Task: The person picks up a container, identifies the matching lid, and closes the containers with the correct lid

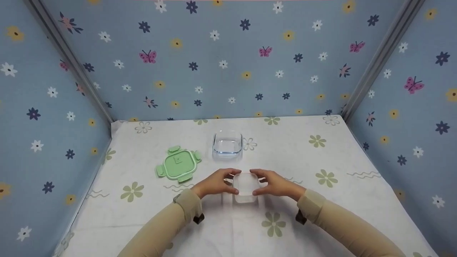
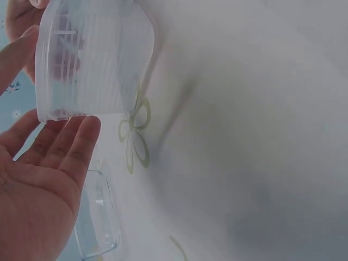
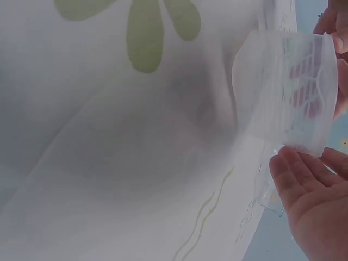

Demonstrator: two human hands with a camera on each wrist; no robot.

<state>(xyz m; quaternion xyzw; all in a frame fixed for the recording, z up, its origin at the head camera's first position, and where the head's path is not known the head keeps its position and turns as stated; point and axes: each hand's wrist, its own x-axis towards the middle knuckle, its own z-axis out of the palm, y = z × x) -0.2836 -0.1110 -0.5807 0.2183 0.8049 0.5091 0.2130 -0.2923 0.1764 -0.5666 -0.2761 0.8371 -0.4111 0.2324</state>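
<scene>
A small translucent plastic container (image 1: 245,198) with a pale, frosted top is held between two hands near the middle of the table. My left hand (image 1: 217,183) grips its left side, thumb near the front corner and fingers toward the back. On the opposite side, my right hand (image 1: 276,184) grips it in the same way. Ribbed, see-through walls of the container (image 2: 100,65) show in the left wrist view, with fingertips right at its rim. From the right wrist, its tapered base (image 3: 250,87) faces the white cloth.
Just behind the hands stands a clear square glass container (image 1: 227,155) without a lid. A green lid (image 1: 179,164) with side clips lies to its left. White flowered cloth (image 1: 296,150) covers the table, and blue patterned walls (image 1: 228,78) enclose its back and sides.
</scene>
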